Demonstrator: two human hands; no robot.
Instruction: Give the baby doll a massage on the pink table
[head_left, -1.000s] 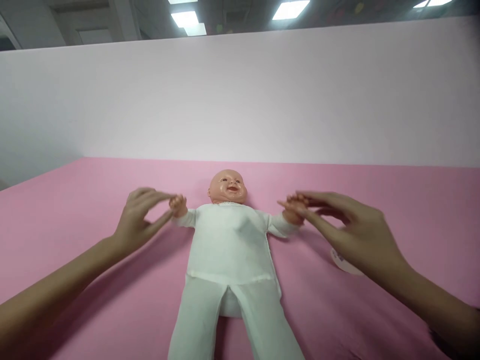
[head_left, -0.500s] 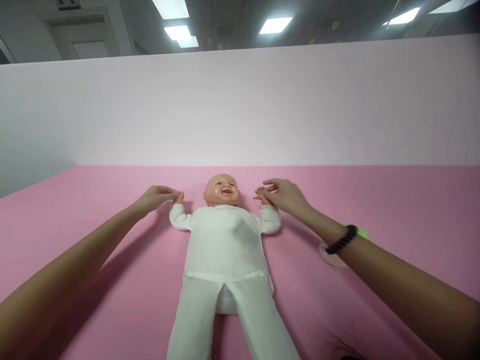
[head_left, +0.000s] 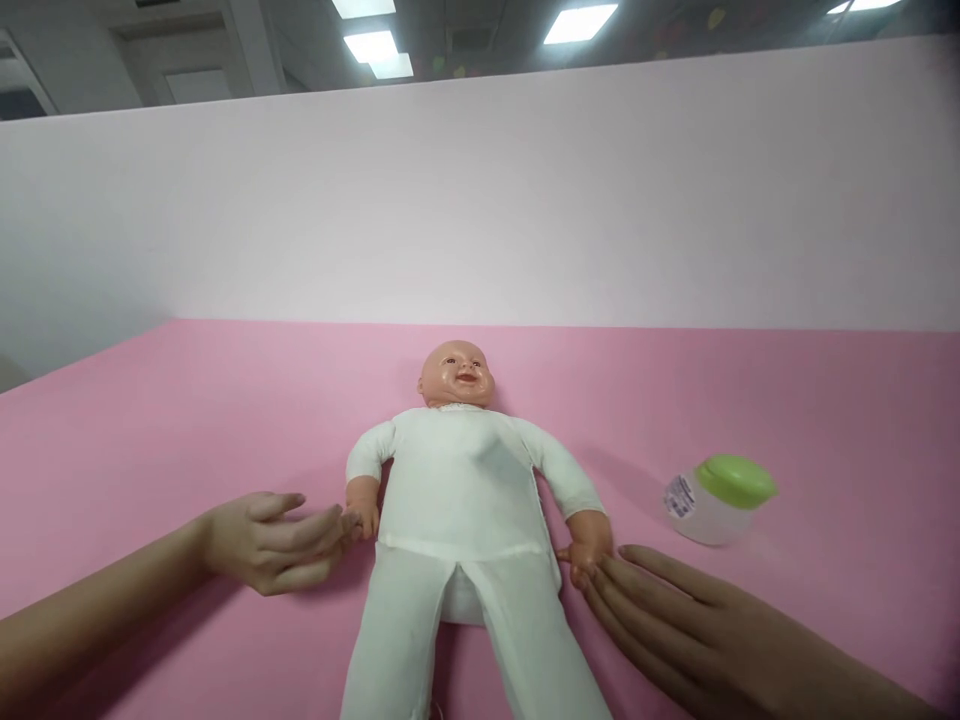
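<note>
Through the head camera I see a doll (head_left: pixel 463 480) lying face up in the middle of the pink desk (head_left: pixel 195 420), head at the far end, legs towards me and cut off by the lower edge of the view. Its arms lie down along its sides. My left hand (head_left: pixel 266 545) touches one small doll hand (head_left: pixel 365 508) with its fingertips, the fingers loosely curved; I cannot tell whether they pinch it. My right hand (head_left: pixel 697 620) reaches the other doll hand (head_left: pixel 590 540), its fingers long and nearly straight, the uppermost one a little apart; any grip there is hidden.

I take the step in hand to be guiding both doll arms together. In my judgement, the next move calls for a light, even hold on both sides, so the body does not twist.

A white wall (head_left: pixel 480 210) stands behind the desk's far edge, with some open room beyond the doll's head. The left side is roomy. On the right, a green-lidded bottle (head_left: pixel 720 500) sits near my right hand, so a wide outward swing could knock it.
</note>
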